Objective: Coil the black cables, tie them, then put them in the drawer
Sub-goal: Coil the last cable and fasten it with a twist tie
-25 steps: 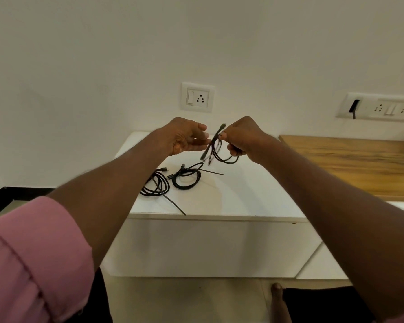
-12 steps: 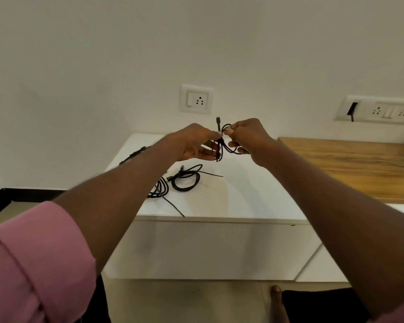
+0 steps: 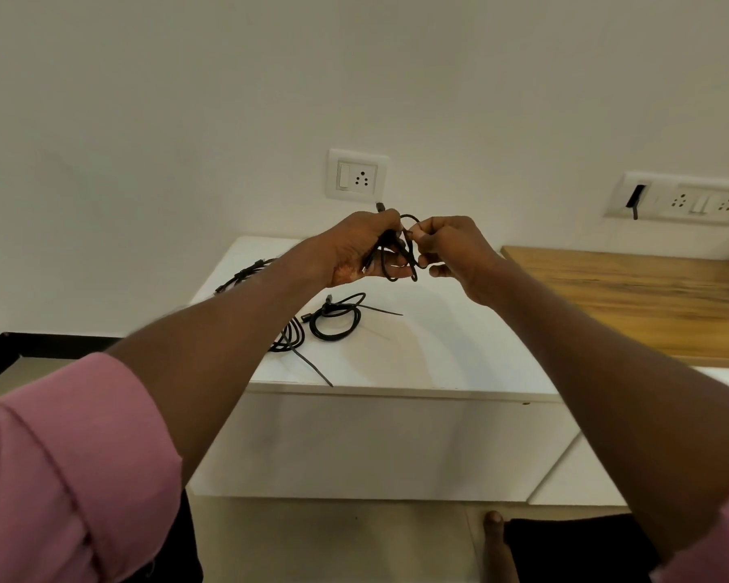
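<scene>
A small black cable [image 3: 400, 263], looped into a coil, hangs in the air above the white cabinet top [image 3: 459, 347]. My left hand [image 3: 356, 250] grips the bundle, with a plug end sticking up past the fingers. My right hand [image 3: 453, 246] pinches a strand of the same cable at its right side. On the cabinet top lie a coiled black cable [image 3: 336, 319] with a thin tie trailing to the right, another coil [image 3: 290, 338] partly hidden by my left forearm, and a third cable [image 3: 245, 273] at the back left. The drawer front [image 3: 375, 443] below looks shut.
A wall socket [image 3: 357, 176] sits on the wall behind my hands; a wider switch panel [image 3: 682, 199] is at the right. A wooden worktop [image 3: 640, 300] adjoins the cabinet on the right. A bare toe [image 3: 494, 519] shows on the floor.
Both hands came together and rose slightly. The left hand went from fingers near the cable to gripping the looped bundle, and the cable is more tightly gathered.
</scene>
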Demonstrator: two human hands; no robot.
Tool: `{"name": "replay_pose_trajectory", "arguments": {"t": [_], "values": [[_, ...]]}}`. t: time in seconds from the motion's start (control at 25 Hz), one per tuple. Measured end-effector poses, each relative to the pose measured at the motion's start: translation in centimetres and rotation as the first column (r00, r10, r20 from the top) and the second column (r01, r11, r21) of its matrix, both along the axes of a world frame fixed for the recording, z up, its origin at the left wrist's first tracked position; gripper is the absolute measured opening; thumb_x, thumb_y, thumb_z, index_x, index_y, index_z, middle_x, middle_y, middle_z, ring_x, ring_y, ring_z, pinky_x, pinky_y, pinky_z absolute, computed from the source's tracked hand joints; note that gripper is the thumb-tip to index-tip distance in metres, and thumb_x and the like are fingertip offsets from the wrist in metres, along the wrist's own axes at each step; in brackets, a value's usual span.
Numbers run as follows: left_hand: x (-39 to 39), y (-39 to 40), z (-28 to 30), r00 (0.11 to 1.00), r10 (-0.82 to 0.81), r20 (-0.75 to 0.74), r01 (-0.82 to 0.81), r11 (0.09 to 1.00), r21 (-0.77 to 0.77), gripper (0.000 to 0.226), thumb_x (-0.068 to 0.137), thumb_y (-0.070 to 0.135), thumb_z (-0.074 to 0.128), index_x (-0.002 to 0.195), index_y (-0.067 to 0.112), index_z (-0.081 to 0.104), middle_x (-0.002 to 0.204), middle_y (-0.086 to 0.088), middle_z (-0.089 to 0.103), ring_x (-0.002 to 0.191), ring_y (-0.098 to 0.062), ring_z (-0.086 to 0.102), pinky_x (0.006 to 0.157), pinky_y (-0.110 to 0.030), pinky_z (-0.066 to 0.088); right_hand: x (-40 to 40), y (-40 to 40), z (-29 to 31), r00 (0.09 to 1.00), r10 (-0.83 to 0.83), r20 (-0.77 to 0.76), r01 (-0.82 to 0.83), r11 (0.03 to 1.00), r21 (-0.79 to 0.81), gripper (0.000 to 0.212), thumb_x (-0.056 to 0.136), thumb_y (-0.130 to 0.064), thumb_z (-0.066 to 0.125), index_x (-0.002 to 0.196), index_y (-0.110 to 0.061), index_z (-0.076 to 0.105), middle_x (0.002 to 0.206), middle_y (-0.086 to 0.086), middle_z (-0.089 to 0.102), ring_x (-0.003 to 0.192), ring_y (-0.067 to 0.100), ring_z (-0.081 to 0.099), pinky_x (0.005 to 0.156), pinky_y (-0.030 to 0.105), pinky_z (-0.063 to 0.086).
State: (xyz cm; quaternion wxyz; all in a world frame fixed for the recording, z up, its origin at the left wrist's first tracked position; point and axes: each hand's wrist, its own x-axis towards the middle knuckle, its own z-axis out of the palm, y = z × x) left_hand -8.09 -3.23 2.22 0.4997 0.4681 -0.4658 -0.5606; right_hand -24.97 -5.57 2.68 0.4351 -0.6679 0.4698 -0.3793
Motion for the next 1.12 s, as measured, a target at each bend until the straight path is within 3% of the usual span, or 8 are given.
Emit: {"name": "replay_pose_trajectory", "arguments": {"t": [0.12, 0.24, 0.44, 0.6, 0.76, 0.92, 1.04, 1.12], "values": [[0.2, -0.4, -0.2, 0.994, 0.005, 0.111, -0.002, 0.999, -0.033, 0.02, 0.099, 0.007, 0.057, 0.107, -0.01, 0.062, 0.093, -0.021, 0.066, 0.08, -0.032, 0.073, 0.079, -0.048, 0.064, 0.0, -0.1, 0.2, 0.995, -0.067, -0.079, 0.063, 0.997, -0.049, 0.014, 0.093, -0.003, 0.06, 0.085, -0.008, 0.07, 0.067, 0.006, 0.06, 0.052, 0.017, 0.055, 0.059, 0.029, 0.041], [0.6, -0.4, -0.6, 0.973, -0.008, 0.229, 0.012, 1.0, -0.019, 0.028, 0.099, 0.008, 0.063, 0.115, -0.014, 0.066, 0.099, -0.023, 0.071, 0.09, -0.033, 0.074, 0.087, -0.049, 0.063, 0.2, 0.0, 0.3, 0.958, -0.115, -0.264, 0.075, 0.984, -0.159, 0.026, 0.087, 0.0, 0.055, 0.077, -0.015, 0.073, 0.063, 0.004, 0.062, 0.053, 0.022, 0.057, 0.054, 0.028, 0.047], [1.4, -0.2, -0.8, 0.972, -0.056, 0.229, 0.052, 0.998, 0.022, 0.036, 0.096, 0.012, 0.072, 0.117, -0.016, 0.065, 0.099, -0.023, 0.07, 0.089, -0.034, 0.071, 0.087, -0.048, 0.063, 0.8, 0.4, 0.8, 0.808, -0.159, -0.568, -0.022, 0.954, -0.299, 0.033, 0.08, -0.013, 0.052, 0.082, -0.028, 0.081, 0.071, -0.002, 0.067, 0.066, 0.027, 0.065, 0.077, 0.037, 0.06], [1.6, -0.4, -0.5, 0.974, 0.022, 0.226, -0.024, 1.0, 0.004, 0.043, 0.095, 0.019, 0.073, 0.12, -0.014, 0.064, 0.097, -0.021, 0.069, 0.084, -0.034, 0.074, 0.091, -0.052, 0.061, 0.7, 0.5, 1.3, 0.881, -0.133, -0.453, 0.013, 0.966, -0.259, 0.031, 0.076, -0.009, 0.051, 0.07, -0.022, 0.079, 0.066, 0.003, 0.067, 0.061, 0.025, 0.063, 0.07, 0.042, 0.064], [1.5, -0.6, 0.3, 0.963, 0.096, 0.253, -0.093, 0.995, -0.023, 0.042, 0.097, 0.02, 0.071, 0.123, -0.012, 0.063, 0.097, -0.019, 0.07, 0.084, -0.035, 0.074, 0.097, -0.054, 0.057, 0.8, 0.7, 2.0, 0.94, -0.074, -0.332, -0.004, 0.974, -0.227, 0.035, 0.075, -0.001, 0.047, 0.066, -0.019, 0.075, 0.065, 0.007, 0.059, 0.06, 0.021, 0.053, 0.054, 0.031, 0.052], [3.5, -0.3, -1.2, 0.95, 0.101, 0.296, -0.111, 0.994, 0.018, 0.033, 0.101, 0.016, 0.066, 0.116, -0.013, 0.062, 0.101, -0.023, 0.066, 0.083, -0.033, 0.072, 0.077, -0.045, 0.065, -0.6, 0.5, 1.9, 0.938, -0.046, -0.344, -0.039, 0.971, -0.235, 0.033, 0.08, 0.001, 0.048, 0.072, -0.017, 0.074, 0.058, 0.004, 0.055, 0.05, 0.019, 0.053, 0.05, 0.023, 0.042], [4.1, 0.0, -1.1, 0.963, 0.015, 0.27, -0.018, 1.0, 0.008, 0.029, 0.102, 0.015, 0.064, 0.116, -0.01, 0.064, 0.097, -0.019, 0.068, 0.087, -0.031, 0.073, 0.077, -0.043, 0.064, -1.4, 0.0, 0.9, 0.938, -0.119, -0.325, -0.002, 0.938, -0.348, 0.02, 0.093, -0.016, 0.061, 0.104, -0.026, 0.076, 0.088, 0.002, 0.068, 0.078, 0.018, 0.066, 0.068, 0.026, 0.047], [3.8, 0.3, -0.5, 0.955, -0.132, 0.267, 0.132, 0.991, 0.021, 0.023, 0.103, 0.015, 0.06, 0.113, -0.005, 0.065, 0.093, -0.013, 0.068, 0.088, -0.028, 0.072, 0.084, -0.044, 0.062, -1.8, -0.1, 0.5, 0.965, 0.041, -0.26, -0.105, 0.966, -0.236, 0.029, 0.097, -0.031, 0.067, 0.127, -0.03, 0.067, 0.12, -0.005, 0.067, 0.105, 0.011, 0.065, 0.082, 0.027, 0.048]]}}
